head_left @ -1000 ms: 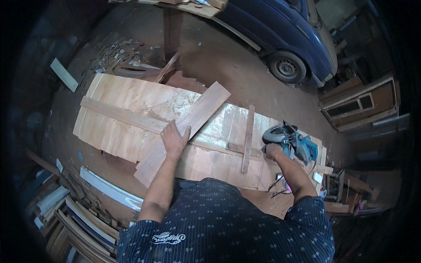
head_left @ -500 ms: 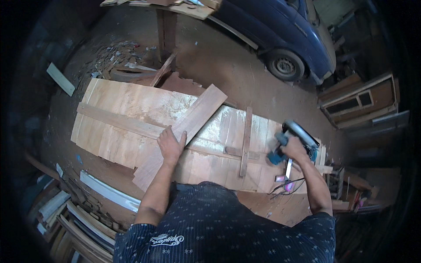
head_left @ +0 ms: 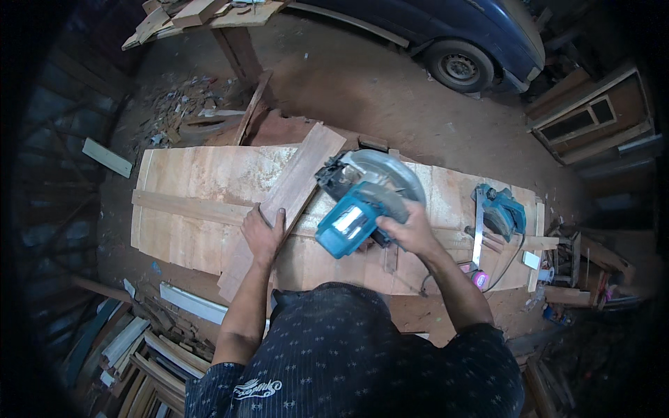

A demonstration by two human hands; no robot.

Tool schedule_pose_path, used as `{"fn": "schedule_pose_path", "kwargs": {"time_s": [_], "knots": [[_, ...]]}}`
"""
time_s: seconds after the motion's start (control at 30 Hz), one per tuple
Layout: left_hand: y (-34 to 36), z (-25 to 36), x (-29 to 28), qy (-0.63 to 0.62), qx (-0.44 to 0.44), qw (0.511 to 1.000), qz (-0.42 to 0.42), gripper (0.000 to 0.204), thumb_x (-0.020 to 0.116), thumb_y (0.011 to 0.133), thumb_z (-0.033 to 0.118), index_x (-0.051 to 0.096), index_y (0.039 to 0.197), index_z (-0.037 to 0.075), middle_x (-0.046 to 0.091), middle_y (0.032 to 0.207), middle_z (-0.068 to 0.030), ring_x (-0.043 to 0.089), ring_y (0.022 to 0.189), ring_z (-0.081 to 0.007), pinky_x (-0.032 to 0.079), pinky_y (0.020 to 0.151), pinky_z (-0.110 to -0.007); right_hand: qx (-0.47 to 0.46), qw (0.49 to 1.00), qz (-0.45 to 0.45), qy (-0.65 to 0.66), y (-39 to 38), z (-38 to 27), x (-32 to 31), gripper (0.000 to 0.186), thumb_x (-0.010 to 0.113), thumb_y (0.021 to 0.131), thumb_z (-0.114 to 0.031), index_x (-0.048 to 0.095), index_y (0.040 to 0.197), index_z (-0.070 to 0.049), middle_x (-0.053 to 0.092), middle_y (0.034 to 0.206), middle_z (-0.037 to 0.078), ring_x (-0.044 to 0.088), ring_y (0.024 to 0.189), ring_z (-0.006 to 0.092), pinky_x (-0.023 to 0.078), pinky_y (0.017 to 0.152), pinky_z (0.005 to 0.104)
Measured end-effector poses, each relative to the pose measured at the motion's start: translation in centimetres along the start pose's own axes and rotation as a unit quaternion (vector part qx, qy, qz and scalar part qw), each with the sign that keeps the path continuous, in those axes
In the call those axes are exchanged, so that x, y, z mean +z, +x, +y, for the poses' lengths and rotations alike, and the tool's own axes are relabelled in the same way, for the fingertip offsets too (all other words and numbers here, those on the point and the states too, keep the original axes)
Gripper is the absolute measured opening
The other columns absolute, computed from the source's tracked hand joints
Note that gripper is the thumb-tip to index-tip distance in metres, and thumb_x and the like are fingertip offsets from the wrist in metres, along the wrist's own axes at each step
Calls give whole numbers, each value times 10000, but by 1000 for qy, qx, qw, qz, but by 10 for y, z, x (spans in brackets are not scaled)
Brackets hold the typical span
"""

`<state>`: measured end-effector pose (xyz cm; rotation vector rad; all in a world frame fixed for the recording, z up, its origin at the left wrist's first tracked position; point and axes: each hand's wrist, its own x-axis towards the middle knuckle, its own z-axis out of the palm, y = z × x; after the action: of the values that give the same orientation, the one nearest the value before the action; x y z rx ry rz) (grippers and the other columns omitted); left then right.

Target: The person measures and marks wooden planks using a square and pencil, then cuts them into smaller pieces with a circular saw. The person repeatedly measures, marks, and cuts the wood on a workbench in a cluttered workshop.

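Note:
My left hand (head_left: pixel 263 235) grips a flat wooden board (head_left: pixel 296 174) that lies slantwise across the work surface, fingers over its left edge and thumb on top. My right hand (head_left: pixel 412 231) is closed round the handle of a teal circular saw (head_left: pixel 346 226). The saw is tilted beside the board's right edge, its round guard facing away from me; whether it touches anything below I cannot tell. Under both lies a broad surface of pale planks (head_left: pixel 188 230), with a long wooden strip (head_left: pixel 188 207) along it.
On the planks' right part rest a second teal power tool (head_left: pixel 503 212), a metal ruler (head_left: pixel 479 230), a pink round item (head_left: pixel 479 280) and a dark cord. A blue vehicle (head_left: pixel 481 28) stands beyond. Stacked timber (head_left: pixel 164 355) lies at lower left, and a cluttered bench (head_left: pixel 244 15) stands at the far left.
My right hand has brought the circular saw leftward from the right end to beside the board. The left hand stays on the board. The view has shifted, and the second power tool now shows.

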<state>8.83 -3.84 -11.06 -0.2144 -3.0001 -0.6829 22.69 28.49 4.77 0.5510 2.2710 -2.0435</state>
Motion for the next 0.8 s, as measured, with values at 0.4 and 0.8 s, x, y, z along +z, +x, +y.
{"fn": "schedule_pose_path", "kwargs": {"time_s": [0.4, 0.8], "knots": [[0, 0, -1, 0, -30, 999, -30, 806, 695, 881, 596, 579, 1331, -63, 641, 1209, -254, 583, 1153, -410, 413, 1033, -514, -21, 975, -53, -214, 29, 46, 46, 410, 785, 854, -147, 706, 1223, 14, 759, 1051, 151, 710, 962, 189, 545, 884, 370], [2, -4, 0, -11, -36, 999, -35, 852, 683, 866, 630, 565, 1353, -59, 612, 1263, -227, 556, 1199, -374, 369, 1069, -498, -7, 984, -62, -167, 38, 30, 57, 373, 760, 858, -79, 705, 1207, 39, 748, 1035, 79, 665, 970, 142, 527, 911, 327]]}}
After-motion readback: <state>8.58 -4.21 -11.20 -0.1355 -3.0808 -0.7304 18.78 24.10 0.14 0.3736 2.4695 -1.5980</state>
